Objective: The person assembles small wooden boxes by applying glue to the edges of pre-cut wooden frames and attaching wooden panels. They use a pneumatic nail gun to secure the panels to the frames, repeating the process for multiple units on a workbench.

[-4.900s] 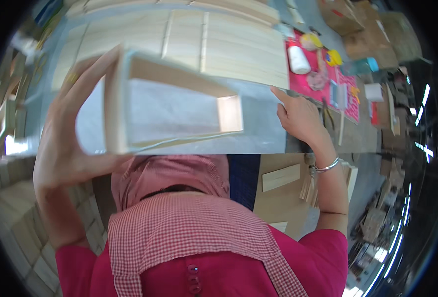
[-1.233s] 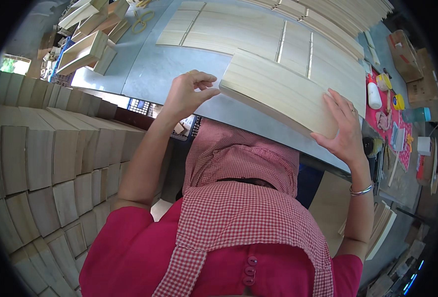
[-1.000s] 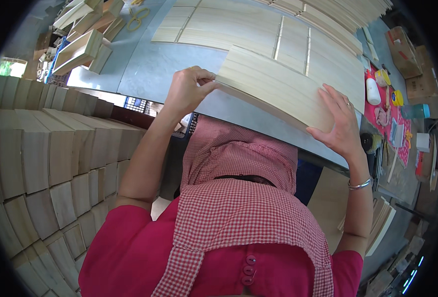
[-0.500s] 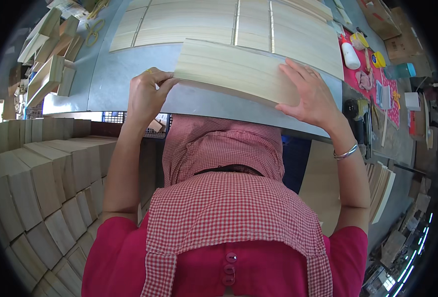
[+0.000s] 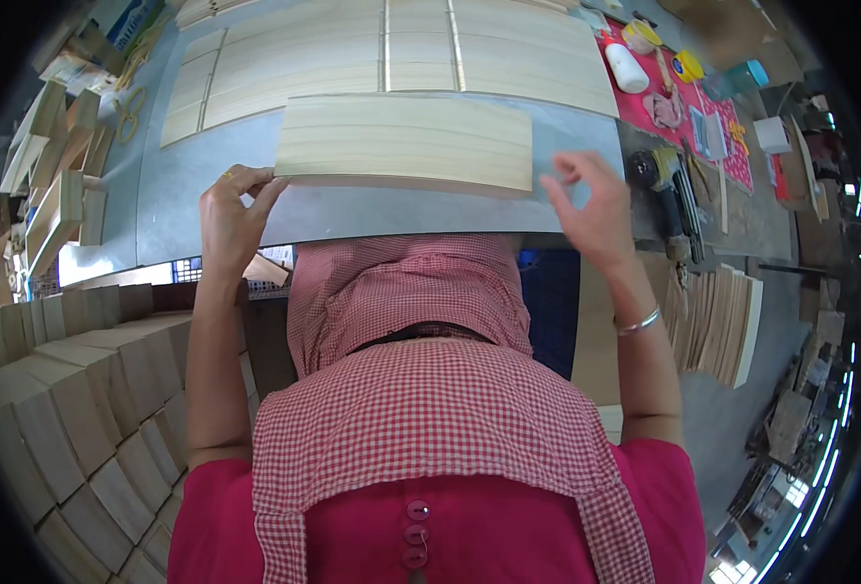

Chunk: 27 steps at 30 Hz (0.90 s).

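A pale rectangular wooden piece (image 5: 406, 141), with a thick near edge, lies on the grey worktable (image 5: 353, 216) in front of me. My left hand (image 5: 236, 209) pinches its near left corner between thumb and fingers. Beyond its right end, my right hand (image 5: 591, 200) hovers apart from the wood, thumb and fingers spread with nothing between them. Close to that hand, on the right, lies a black and yellow hand tool (image 5: 666, 190) resembling a nail gun. Behind the wooden piece, larger flat boards (image 5: 518, 63) are laid side by side with narrow strips between them.
Wooden frames (image 5: 59, 209) stand at the table's left, near yellow-handled scissors (image 5: 129, 117). A white bottle (image 5: 626, 68), a yellow tape roll (image 5: 686, 66) and a teal-lidded jar (image 5: 742, 78) sit at the right. Wooden blocks (image 5: 80, 380) are stacked lower left; thin boards (image 5: 717, 321) lower right.
My right hand has let go of the wooden piece's right end and drawn away from it. The piece now lies straighter along the table's edge. My left hand keeps its corner; the view has shifted.
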Tool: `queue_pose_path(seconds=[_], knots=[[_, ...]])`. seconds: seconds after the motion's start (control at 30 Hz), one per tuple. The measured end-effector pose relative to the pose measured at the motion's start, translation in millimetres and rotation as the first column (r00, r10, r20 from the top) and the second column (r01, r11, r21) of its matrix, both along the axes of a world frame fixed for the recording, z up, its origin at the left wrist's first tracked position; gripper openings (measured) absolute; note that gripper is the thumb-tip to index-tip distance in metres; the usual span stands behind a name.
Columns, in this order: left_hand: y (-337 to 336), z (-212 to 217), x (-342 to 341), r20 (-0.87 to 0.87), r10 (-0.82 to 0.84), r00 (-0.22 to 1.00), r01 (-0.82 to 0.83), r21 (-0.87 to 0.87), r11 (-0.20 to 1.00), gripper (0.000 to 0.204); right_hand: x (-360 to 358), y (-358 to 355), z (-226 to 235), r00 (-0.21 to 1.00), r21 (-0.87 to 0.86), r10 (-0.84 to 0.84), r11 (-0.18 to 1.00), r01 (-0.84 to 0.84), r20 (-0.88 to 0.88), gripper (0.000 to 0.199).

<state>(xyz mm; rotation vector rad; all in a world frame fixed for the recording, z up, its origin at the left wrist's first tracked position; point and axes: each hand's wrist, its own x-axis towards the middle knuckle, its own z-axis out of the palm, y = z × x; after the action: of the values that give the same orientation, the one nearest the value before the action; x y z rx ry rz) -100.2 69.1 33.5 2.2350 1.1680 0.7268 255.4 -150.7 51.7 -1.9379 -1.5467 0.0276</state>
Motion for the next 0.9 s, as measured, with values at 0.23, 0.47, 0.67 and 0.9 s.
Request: queue_pose_path(seconds=[0.23,0.47,0.67,0.9], knots=[[4.9,3.3,0.1,-0.031,-0.047,0.998,0.048,0.029,0.998,0.016,-23.1,-13.5,-19.5,0.99,-0.066,-0.064,0.996,0.056,-0.126,0.013],[-27.2,6.8,10.1,-0.04,-0.064,0.997,0.067,0.065,0.996,0.011,13.4,1.9,-9.5,0.998,-0.105,0.04,0.993,-0.046,-0.057,0.009],[-43.2,5.8,16.8,-0.03,0.001,1.0,0.0,0.046,0.999,0.01,33.0,9.0,1.2,0.988,-0.222,0.096,0.968,-0.12,-0.118,0.009],[-47.8,0.9,23.2,-0.098,-0.004,0.995,0.019,0.152,0.988,0.01,51.7,14.1,-4.9,0.984,-0.147,0.167,0.974,-0.175,-0.068,0.009]])
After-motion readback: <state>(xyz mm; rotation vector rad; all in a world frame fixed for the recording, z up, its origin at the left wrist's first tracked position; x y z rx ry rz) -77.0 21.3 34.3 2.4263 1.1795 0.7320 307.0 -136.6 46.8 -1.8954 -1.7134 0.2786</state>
